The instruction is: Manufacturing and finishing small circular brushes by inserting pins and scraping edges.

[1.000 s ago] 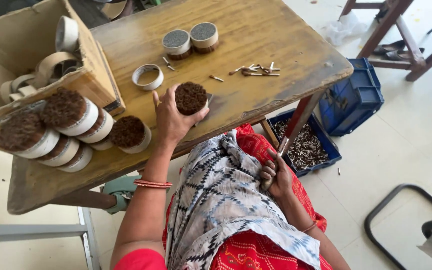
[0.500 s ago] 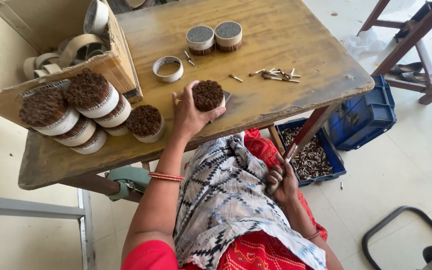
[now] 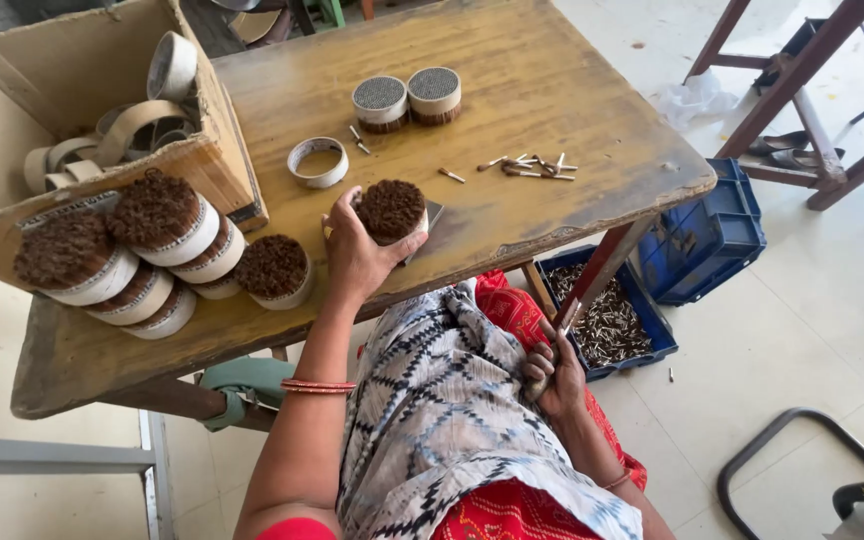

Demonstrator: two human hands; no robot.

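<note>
My left hand (image 3: 354,250) grips a white ring packed with brown-tipped sticks (image 3: 390,210), resting on the wooden table (image 3: 532,80) near its front edge. Below the table edge, my right hand (image 3: 550,372) rests on my lap with its fingers curled around a few small sticks. Left of the held bundle lies a pile of filled ring bundles (image 3: 152,250) on their sides. An empty white ring (image 3: 317,161) sits just behind my left hand. Two filled rings (image 3: 407,97) with grey tops stand farther back.
A cardboard box (image 3: 72,90) holding empty rings stands at the table's left. Loose sticks (image 3: 527,167) lie on the right part of the table. A blue crate (image 3: 707,240) and a blue tray of sticks (image 3: 612,325) sit on the floor to the right.
The view has shifted, so the table sits lower and further right in frame. My left hand stays on the bundle, and my right hand remains on my lap.
</note>
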